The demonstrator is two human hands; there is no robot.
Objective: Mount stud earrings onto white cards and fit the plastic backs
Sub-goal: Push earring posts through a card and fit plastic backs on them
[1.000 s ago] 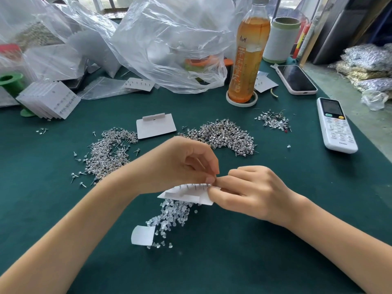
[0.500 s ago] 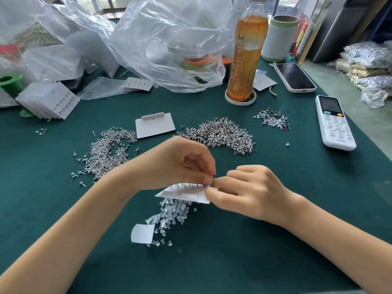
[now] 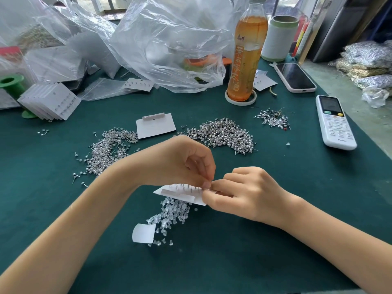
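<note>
While your left hand [image 3: 180, 164] pinches at a post, your right hand [image 3: 239, 194] grips the white card [image 3: 182, 195] back-up so posts show, above the clear backs [image 3: 171, 211] at worktop 6 o'clock; loose studs [image 3: 222, 134] at 12.

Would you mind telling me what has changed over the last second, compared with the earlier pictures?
Almost nothing has visibly changed. The left hand and right hand still pinch the right end of the white card, which stays above the clear plastic backs with its row of posts pointing up. Nothing was picked up or released. The stud piles, spare card, bottle and remote lie as before.
</note>
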